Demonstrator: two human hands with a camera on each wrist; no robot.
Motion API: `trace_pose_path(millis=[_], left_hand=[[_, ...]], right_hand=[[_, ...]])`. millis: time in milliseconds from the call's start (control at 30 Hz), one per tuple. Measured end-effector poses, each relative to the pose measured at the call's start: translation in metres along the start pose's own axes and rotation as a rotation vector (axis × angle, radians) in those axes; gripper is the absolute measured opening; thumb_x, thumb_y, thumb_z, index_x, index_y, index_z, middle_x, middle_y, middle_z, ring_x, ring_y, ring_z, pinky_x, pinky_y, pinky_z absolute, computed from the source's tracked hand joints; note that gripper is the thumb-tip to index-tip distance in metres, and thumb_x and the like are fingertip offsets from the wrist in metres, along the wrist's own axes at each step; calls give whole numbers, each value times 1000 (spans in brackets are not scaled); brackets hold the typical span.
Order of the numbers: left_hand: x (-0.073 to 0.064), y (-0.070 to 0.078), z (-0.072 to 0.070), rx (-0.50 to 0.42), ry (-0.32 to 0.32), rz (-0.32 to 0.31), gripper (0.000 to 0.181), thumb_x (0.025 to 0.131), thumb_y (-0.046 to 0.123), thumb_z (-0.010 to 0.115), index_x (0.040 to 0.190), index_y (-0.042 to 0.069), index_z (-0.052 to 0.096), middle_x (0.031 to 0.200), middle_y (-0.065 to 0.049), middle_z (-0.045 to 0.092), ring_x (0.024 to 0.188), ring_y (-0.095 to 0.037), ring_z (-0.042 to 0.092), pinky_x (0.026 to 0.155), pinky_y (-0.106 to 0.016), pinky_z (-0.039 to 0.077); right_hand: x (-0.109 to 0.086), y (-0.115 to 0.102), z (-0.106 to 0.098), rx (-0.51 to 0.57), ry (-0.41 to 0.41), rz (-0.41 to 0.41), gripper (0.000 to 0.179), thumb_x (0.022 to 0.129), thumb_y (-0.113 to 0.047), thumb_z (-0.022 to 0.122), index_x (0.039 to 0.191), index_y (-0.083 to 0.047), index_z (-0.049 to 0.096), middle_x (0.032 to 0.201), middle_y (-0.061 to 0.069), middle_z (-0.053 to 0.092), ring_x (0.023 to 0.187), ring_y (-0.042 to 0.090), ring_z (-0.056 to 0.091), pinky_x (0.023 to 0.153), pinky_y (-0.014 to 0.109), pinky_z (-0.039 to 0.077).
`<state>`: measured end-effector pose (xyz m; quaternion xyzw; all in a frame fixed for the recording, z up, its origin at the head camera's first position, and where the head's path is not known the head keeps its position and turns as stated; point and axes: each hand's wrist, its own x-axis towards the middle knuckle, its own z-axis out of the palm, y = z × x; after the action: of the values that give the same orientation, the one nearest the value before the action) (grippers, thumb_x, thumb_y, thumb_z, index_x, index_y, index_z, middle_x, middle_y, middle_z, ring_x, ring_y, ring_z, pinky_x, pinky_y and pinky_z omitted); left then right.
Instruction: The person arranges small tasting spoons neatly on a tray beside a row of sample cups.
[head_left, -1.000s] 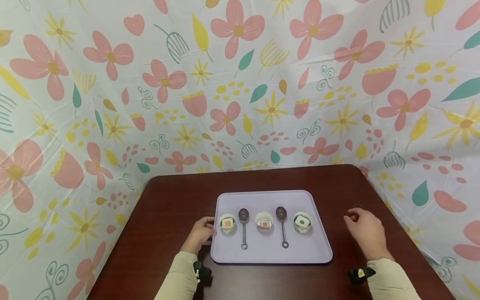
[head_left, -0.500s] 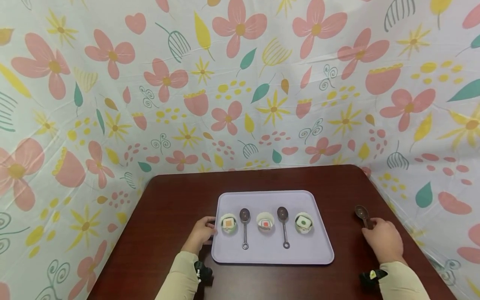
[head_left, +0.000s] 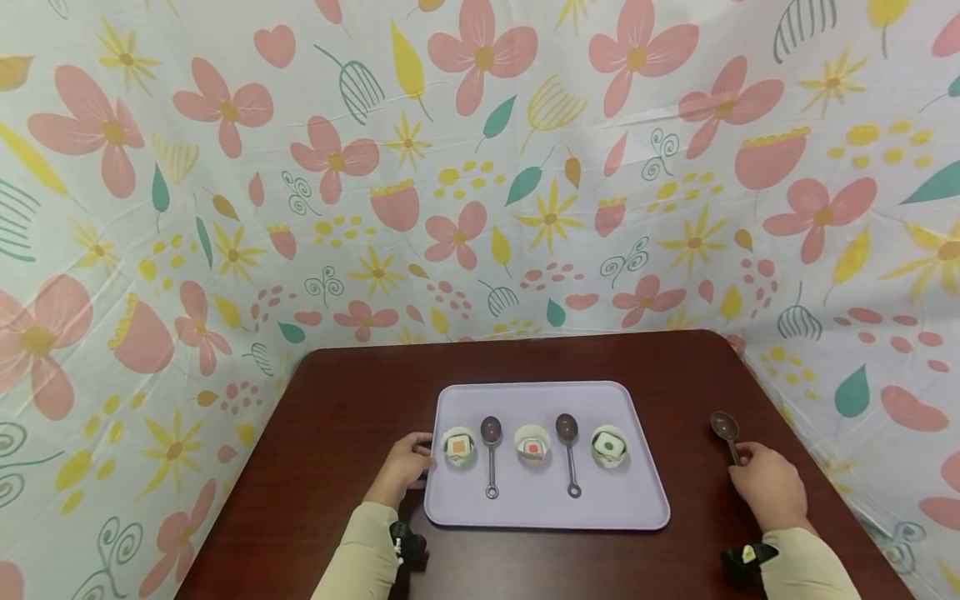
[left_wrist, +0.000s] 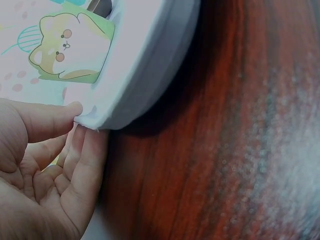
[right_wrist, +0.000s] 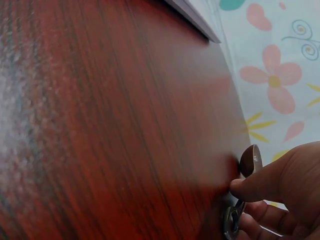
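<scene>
My left hand (head_left: 405, 464) grips the left rim of a lilac tray (head_left: 600, 504), thumb on top and fingers below, as the left wrist view shows. My right hand (head_left: 771, 482) pinches the handle of a brown spoon (head_left: 724, 426) at the table's right side, its bowl pointing away from me. On the tray stand a left cup (head_left: 458, 462), a middle cup (head_left: 532, 461) and a right cup (head_left: 609, 461), holding small white squares with orange, red and green centres. Between them lie a left spoon (head_left: 491, 454) and a right spoon (head_left: 570, 454). A dog print (left_wrist: 75, 45) marks one cup.
A dark reddish wooden table (head_left: 360, 392) carries everything. Flower-printed cloth (head_left: 480, 192) hangs behind it and along both sides, close to the right hand. Bare wood lies between the tray and the right hand.
My right hand has moved right and a little towards me. The spoon it holds, mostly hidden behind the hand before, now shows its bowl. The left hand stays at the tray's rim.
</scene>
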<state>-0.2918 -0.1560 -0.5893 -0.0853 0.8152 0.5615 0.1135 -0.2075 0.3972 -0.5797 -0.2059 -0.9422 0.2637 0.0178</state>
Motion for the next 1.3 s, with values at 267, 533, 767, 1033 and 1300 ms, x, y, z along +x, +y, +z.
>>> trace_pose_path(millis=[267, 533, 767, 1033, 1300], left_hand=[[-1, 1, 1, 11, -1, -4, 50, 88, -8, 65, 136, -1, 56, 105, -16, 58, 88, -29, 65, 71, -50, 60], [-1, 0, 1, 9, -1, -4, 50, 87, -9, 66, 136, -1, 57, 104, -16, 58, 87, -29, 65, 70, -49, 60], [-1, 1, 1, 14, -1, -3, 49, 87, -8, 66, 136, -1, 57, 103, -15, 58, 86, -28, 65, 69, -49, 60], [-1, 0, 0, 14, -1, 5, 50, 87, -8, 66, 136, -1, 57, 103, -15, 58, 86, -28, 66, 70, -49, 60], [-1, 0, 0, 16, 1, 11, 49, 87, -8, 66, 135, -2, 57, 102, -15, 58, 86, -28, 66, 69, -49, 60]], right_hand=[[-1, -4, -2, 6, -26, 14, 45, 88, -10, 62, 127, 11, 56, 113, 31, 63, 87, 44, 63, 66, 53, 49], [-6, -18, 1, 6, -7, -34, 46, 89, -12, 63, 128, 11, 57, 113, 30, 64, 88, 45, 63, 65, 54, 50], [-13, -32, 7, 28, -5, -71, 44, 91, -12, 65, 128, 11, 58, 113, 29, 65, 88, 41, 64, 66, 52, 51], [-18, -47, 14, 46, -28, -95, 45, 92, -13, 66, 129, 11, 58, 116, 29, 64, 94, 42, 63, 72, 56, 51], [-25, -60, 22, 39, -32, -119, 43, 91, -13, 67, 127, 10, 60, 112, 25, 67, 93, 41, 65, 72, 54, 52]])
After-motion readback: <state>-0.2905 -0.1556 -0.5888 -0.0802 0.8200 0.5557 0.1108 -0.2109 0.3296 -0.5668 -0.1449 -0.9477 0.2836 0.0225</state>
